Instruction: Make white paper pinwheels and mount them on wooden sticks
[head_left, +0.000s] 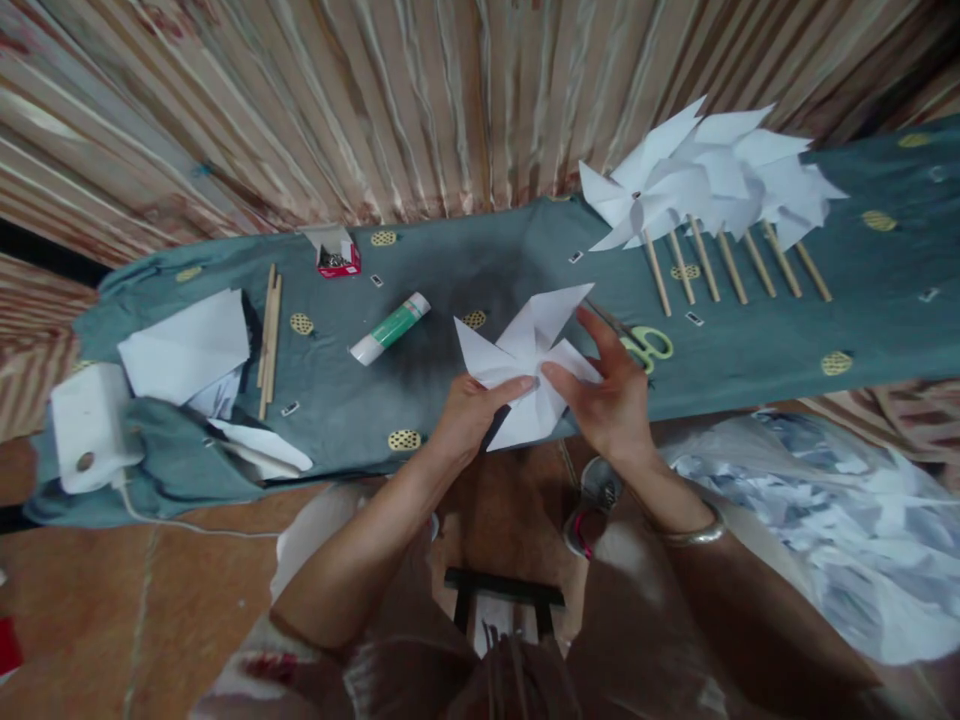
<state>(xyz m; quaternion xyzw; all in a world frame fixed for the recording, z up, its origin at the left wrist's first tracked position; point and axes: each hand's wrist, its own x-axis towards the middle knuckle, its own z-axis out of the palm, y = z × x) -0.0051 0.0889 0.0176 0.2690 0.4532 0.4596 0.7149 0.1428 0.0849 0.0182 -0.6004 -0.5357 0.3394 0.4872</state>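
A white paper pinwheel with folded blades is held over the front edge of the cloth-covered table. My left hand grips it from the lower left, thumb pressed near its centre. From the right, my right hand pinches it with the thumb close to the centre and the fingers behind a blade. No stick shows on this pinwheel. Just beyond my right hand lie scissors with yellow-green handles, partly covered by the hand. To the left a green and white glue stick lies on the cloth.
Several finished pinwheels on wooden sticks lie overlapping at the back right. A small red box of metal pieces stands open at the back. Leftward are loose sticks, paper sheets and a white corded device. A bag of paper scraps sits lower right.
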